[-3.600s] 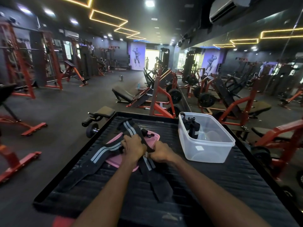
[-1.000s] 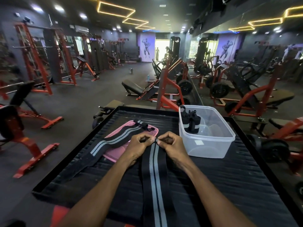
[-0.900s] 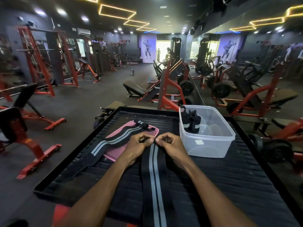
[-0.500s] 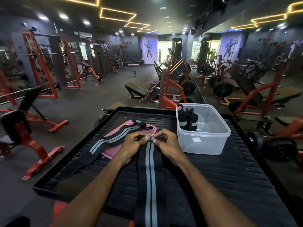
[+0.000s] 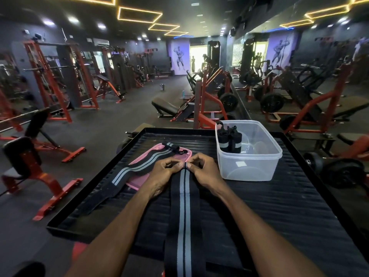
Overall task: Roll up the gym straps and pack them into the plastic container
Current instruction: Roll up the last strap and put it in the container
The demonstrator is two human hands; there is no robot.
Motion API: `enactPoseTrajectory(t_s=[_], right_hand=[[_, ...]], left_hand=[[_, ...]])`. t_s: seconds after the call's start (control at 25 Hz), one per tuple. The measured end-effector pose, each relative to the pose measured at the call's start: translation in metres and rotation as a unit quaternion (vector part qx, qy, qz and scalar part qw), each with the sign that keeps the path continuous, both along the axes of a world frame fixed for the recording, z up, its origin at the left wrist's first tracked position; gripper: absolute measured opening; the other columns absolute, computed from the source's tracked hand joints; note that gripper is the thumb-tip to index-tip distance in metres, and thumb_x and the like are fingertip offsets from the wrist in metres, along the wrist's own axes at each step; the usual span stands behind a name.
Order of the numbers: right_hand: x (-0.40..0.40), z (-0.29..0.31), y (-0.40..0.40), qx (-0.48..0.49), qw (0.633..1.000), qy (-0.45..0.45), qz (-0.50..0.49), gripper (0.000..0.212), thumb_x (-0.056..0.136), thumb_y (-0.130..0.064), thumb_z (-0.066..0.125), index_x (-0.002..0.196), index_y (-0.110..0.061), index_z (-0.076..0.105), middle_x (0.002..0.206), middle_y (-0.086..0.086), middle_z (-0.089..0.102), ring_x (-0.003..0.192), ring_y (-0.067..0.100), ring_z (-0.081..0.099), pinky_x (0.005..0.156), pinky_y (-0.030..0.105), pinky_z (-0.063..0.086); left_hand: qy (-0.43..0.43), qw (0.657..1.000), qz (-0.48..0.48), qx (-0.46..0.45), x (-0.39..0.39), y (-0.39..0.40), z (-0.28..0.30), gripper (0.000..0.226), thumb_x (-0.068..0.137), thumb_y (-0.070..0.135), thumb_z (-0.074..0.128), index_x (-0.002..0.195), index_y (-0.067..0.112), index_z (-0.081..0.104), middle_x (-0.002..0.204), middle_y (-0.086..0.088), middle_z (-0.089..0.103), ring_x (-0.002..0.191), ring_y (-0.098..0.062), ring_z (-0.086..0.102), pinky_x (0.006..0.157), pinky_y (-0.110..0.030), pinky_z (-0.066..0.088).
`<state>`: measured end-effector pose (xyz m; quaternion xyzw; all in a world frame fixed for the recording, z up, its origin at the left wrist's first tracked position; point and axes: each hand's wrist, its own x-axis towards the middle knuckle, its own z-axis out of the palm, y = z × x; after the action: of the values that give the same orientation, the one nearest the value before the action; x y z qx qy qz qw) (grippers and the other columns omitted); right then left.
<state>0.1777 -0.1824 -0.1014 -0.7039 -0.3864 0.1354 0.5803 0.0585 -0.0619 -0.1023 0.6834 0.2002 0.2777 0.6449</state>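
On the bench (image 5: pixel 279 206), the container (image 5: pixel 249 168) holds rolled straps (image 5: pixel 229 140). A flat strap (image 5: pixel 184 206) runs toward the person; left hand (image 5: pixel 161 174) and right hand (image 5: pixel 203 170) pinch its far end, starting the roll. Next it needs tight, even turns.

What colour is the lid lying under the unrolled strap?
Pink lid, seen in the head view, beneath the black strap with grey stripes.
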Motion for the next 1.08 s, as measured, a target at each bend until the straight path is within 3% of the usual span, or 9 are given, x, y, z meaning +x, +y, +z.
enactPoseTrajectory(t_s=[0.12, 0.28, 0.4, 0.56, 0.68, 0.88, 1.08], right_hand=[[0.000, 0.001, -0.002, -0.022, 0.999, 0.028, 0.022, 0.007, 0.092, -0.022, 0.068, 0.090, -0.020, 0.074, 0.092, -0.004, 0.075, 0.092, 0.012, 0.069, 0.089, 0.031, 0.052], [0.002, 0.002, -0.001, -0.010, 1.000, -0.020, -0.001, 0.006, 0.089, -0.016, 0.069, 0.085, -0.018, 0.073, 0.087, 0.000, 0.075, 0.089, 0.020, 0.069, 0.089, 0.041, 0.054], [0.002, 0.003, -0.002, 0.000, 0.999, -0.035, -0.002, 0.008, 0.087, -0.011, 0.071, 0.083, -0.019, 0.071, 0.089, 0.000, 0.074, 0.090, 0.018, 0.068, 0.090, 0.039, 0.054], [0.001, 0.003, -0.005, 0.015, 1.000, -0.019, 0.018, 0.002, 0.088, -0.012, 0.072, 0.090, -0.012, 0.073, 0.092, 0.001, 0.074, 0.092, 0.017, 0.069, 0.090, 0.034, 0.053], [0.001, 0.002, -0.005, 0.002, 0.999, -0.009, 0.045, 0.004, 0.089, -0.015, 0.072, 0.092, -0.017, 0.073, 0.094, -0.001, 0.075, 0.094, 0.015, 0.069, 0.091, 0.034, 0.052], [-0.001, 0.006, -0.005, 0.006, 0.998, -0.056, 0.007, 0.013, 0.087, -0.011, 0.071, 0.091, -0.023, 0.075, 0.087, -0.013, 0.072, 0.085, 0.000, 0.065, 0.083, 0.017, 0.048], [-0.002, 0.004, -0.004, -0.009, 0.997, -0.081, 0.001, 0.013, 0.091, -0.017, 0.068, 0.101, -0.017, 0.076, 0.097, -0.004, 0.076, 0.092, 0.009, 0.068, 0.086, 0.027, 0.052]], left_hand=[[0.000, 1.000, 0.008, 0.025, 0.001, 0.001, -0.001, 0.013, 0.085, 0.004, 0.074, 0.094, 0.013, 0.076, 0.099, -0.005, 0.076, 0.098, -0.017, 0.069, 0.094, -0.031, 0.053], [-0.035, 0.999, -0.019, 0.031, 0.005, -0.001, -0.004, 0.012, 0.083, 0.005, 0.075, 0.093, 0.013, 0.076, 0.097, -0.004, 0.075, 0.095, -0.014, 0.067, 0.095, -0.032, 0.051], [-0.036, 0.998, -0.042, 0.007, 0.004, -0.002, -0.004, 0.013, 0.080, 0.025, 0.076, 0.091, 0.019, 0.080, 0.100, -0.005, 0.077, 0.098, -0.017, 0.068, 0.096, -0.032, 0.052], [-0.012, 0.998, 0.007, 0.068, 0.006, -0.003, -0.003, 0.012, 0.086, 0.016, 0.075, 0.097, 0.013, 0.078, 0.098, -0.001, 0.078, 0.094, -0.009, 0.070, 0.087, -0.024, 0.052], [-0.007, 0.997, 0.018, 0.074, 0.005, -0.001, -0.004, 0.011, 0.086, 0.014, 0.075, 0.097, 0.013, 0.078, 0.096, 0.000, 0.078, 0.092, -0.009, 0.071, 0.086, -0.024, 0.053], [-0.047, 0.999, -0.003, 0.002, 0.007, -0.007, -0.002, 0.009, 0.090, 0.018, 0.071, 0.084, 0.019, 0.079, 0.088, -0.001, 0.077, 0.087, -0.011, 0.070, 0.083, -0.026, 0.054], [-0.026, 0.999, 0.020, 0.034, 0.007, -0.006, -0.003, 0.007, 0.089, 0.025, 0.072, 0.088, 0.020, 0.078, 0.089, 0.001, 0.078, 0.087, -0.009, 0.070, 0.079, -0.023, 0.051]])
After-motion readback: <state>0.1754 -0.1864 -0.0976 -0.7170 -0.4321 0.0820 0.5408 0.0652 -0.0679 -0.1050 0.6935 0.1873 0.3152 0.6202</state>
